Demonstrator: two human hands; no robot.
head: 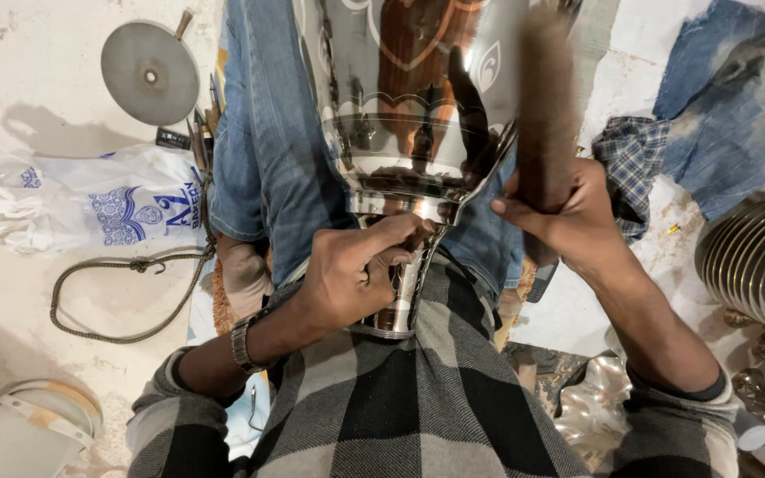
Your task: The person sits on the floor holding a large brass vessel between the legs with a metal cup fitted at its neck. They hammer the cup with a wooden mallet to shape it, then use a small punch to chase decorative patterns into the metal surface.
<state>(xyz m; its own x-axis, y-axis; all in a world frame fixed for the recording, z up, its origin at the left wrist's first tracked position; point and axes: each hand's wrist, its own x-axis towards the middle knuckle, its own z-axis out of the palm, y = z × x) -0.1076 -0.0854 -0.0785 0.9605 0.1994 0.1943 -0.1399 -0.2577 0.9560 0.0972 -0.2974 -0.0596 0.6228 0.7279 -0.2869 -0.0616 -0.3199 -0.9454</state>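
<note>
- The left hand (347,279) is closed around the narrow stem of a shiny metal vessel (409,133), gripping just under its wide bowl.
- The right hand (568,212) is wrapped tight around a dark brush (546,97), which looks blurred, so its exact shape is hard to tell; it lies against the vessel's right side.
- The vessel rests across the person's lap, on jeans (263,142), its base against a checked shirt (400,398).
- A watch (243,341) sits on the left wrist.
- On the floor to the left lie a white bag (90,208), a rope (126,296) and a round metal disc (150,73).
- To the right are blue cloths (719,106) and stacked metal plates (754,257).
</note>
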